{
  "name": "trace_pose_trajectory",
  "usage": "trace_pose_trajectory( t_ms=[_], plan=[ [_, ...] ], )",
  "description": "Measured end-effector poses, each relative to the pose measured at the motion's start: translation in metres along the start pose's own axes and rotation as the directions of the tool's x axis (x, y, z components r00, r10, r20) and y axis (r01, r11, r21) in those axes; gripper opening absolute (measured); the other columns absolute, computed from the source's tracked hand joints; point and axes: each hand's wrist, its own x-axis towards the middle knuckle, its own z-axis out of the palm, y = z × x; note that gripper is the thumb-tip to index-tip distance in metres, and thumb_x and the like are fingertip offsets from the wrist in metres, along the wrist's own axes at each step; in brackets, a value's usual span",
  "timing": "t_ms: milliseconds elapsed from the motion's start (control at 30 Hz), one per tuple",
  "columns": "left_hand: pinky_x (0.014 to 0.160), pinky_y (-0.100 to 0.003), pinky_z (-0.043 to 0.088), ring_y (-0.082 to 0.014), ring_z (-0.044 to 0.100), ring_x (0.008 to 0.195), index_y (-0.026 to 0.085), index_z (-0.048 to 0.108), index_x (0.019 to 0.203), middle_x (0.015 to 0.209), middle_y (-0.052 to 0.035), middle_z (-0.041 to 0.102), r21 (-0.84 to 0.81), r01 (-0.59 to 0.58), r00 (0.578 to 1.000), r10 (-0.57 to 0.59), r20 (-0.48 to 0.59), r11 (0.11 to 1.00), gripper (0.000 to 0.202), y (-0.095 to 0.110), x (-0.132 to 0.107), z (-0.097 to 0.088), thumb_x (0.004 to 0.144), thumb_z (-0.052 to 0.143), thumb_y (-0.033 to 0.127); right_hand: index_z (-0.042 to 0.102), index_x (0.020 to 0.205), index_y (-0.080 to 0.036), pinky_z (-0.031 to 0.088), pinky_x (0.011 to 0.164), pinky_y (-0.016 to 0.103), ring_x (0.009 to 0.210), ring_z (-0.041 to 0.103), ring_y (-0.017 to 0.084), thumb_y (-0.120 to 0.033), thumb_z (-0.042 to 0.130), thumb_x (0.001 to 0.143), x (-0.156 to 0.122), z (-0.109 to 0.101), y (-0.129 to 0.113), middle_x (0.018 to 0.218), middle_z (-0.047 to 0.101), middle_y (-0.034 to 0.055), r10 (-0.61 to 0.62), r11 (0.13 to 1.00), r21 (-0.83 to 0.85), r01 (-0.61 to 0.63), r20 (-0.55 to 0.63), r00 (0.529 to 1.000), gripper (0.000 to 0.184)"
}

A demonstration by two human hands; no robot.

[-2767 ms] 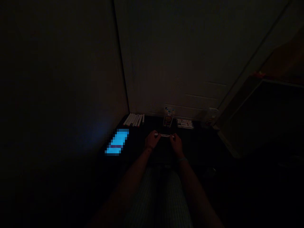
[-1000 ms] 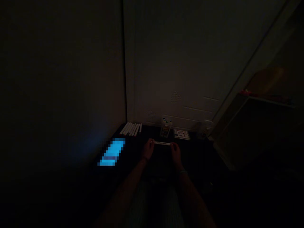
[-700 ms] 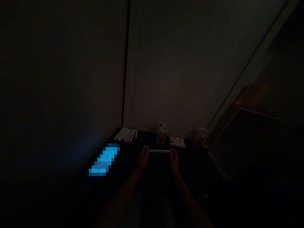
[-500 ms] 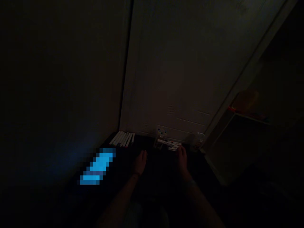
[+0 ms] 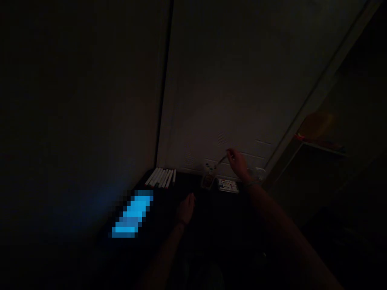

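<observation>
In dim light, my right hand is raised above the table, its fingers closed on the upper end of a slim marker. The marker slants down to the left, its lower end near a clear cup with several markers standing in it. Below my right forearm lies a group of white markers, apparently in a clear case. My left hand rests low over the dark table, fingers loosely extended and close together, with nothing visible in it. To its upper left, several white markers lie side by side.
A glowing blue, pixelated rectangle lies at the table's left. Behind the cup rises a pale wall. A clear container stands at the back right. Farther right is a shelf with an orange-yellow object on it.
My right hand has risen from the white markers, and the marker it holds now tilts over the cup. My left hand has stayed about where it was on the table.
</observation>
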Motion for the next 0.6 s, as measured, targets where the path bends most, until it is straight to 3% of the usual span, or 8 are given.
trace_pose_trajectory(
  t_ms=[267, 500, 600],
  plan=[
    [0.06, -0.021, 0.033, -0.0112, 0.055, 0.07, 0.024, 0.055, 0.084, 0.077, 0.0002, 0.062, 0.105, 0.028, 1.0, -0.028, -0.002, 0.994, 0.04, 0.008, -0.003, -0.003, 0.085, 0.023, 0.047, 0.055, 0.101, -0.02, 0.035, 0.069, 0.028, 0.079, 0.052, 0.017, -0.037, 0.031, 0.087, 0.016, 0.012, -0.025, 0.087, 0.06, 0.0069, -0.146, 0.982, -0.108, 0.155, 0.087, 0.985, 0.033],
    [0.062, -0.022, 0.032, -0.0134, 0.056, 0.076, 0.025, 0.054, 0.09, 0.084, -0.0016, 0.063, 0.164, 0.034, 0.999, -0.033, -0.009, 0.986, 0.036, 0.011, -0.003, -0.002, 0.084, 0.026, 0.047, 0.055, 0.102, -0.018, 0.034, 0.071, 0.029, 0.081, 0.051, 0.018, -0.035, 0.032, 0.086, 0.018, 0.008, -0.018, 0.091, 0.059, 0.0086, -0.102, 0.989, -0.099, 0.105, 0.037, 0.994, 0.033],
    [0.062, -0.022, 0.032, -0.0136, 0.057, 0.076, 0.025, 0.055, 0.089, 0.084, -0.0011, 0.063, 0.168, 0.043, 0.999, -0.042, -0.009, 0.985, 0.034, 0.012, -0.004, -0.002, 0.083, 0.029, 0.047, 0.056, 0.103, -0.018, 0.034, 0.073, 0.03, 0.082, 0.051, 0.018, -0.036, 0.033, 0.086, 0.017, 0.009, -0.013, 0.092, 0.059, 0.0081, -0.085, 0.991, -0.093, 0.092, 0.07, 0.994, 0.033]
  ],
)
